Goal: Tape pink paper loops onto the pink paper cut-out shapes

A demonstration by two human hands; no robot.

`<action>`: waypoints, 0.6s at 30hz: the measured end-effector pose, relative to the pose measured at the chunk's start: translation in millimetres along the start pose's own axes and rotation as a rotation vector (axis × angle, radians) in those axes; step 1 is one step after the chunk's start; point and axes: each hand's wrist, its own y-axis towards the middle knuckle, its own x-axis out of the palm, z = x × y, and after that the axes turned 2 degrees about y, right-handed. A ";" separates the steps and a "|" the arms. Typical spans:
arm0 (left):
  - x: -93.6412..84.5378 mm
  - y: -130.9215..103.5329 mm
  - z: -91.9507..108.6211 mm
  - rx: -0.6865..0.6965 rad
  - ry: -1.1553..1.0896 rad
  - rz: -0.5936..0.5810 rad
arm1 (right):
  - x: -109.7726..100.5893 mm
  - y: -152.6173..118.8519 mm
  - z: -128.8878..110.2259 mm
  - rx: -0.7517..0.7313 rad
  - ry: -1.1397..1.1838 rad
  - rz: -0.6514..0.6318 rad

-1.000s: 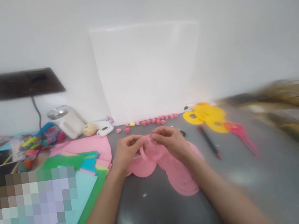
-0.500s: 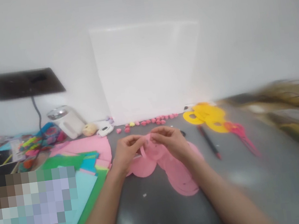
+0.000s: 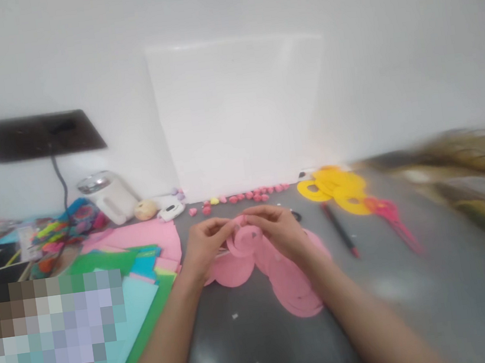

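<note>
Between my two hands is a curled pink paper piece (image 3: 246, 242), its coil hanging below the fingertips. My left hand (image 3: 209, 242) pinches its left side, fingers closed. With thumb and fingers together, my right hand (image 3: 278, 227) grips its right side. Pink paper circles (image 3: 235, 270) lie on the dark table (image 3: 233, 349) below my left hand. More overlapping pink paper circles (image 3: 297, 293) lie beneath my right hand and wrist. The fingertips hide part of the held paper.
At right lie yellow paper rings (image 3: 343, 183), a dark pen (image 3: 341, 231) and pink scissors (image 3: 393, 218). Small pink folded pieces (image 3: 257, 194) line the wall side. Coloured paper sheets (image 3: 128, 298) are stacked at left, near a white correction tape (image 3: 171, 209).
The pink paper between my fingertips has turned, and its curl now shows as a round coil facing me. Both hands stay in nearly the same place.
</note>
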 end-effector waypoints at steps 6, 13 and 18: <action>0.4 -2.3 2.7 0.055 0.013 -0.081 | -0.3 0.4 0.8 0.007 0.066 -0.005; 0.7 -2.3 2.8 0.038 0.008 -0.060 | -0.8 0.6 2.2 0.005 0.063 0.002; 0.9 -0.7 -0.3 -0.005 0.016 -0.008 | -2.2 0.0 4.9 -0.022 0.033 -0.007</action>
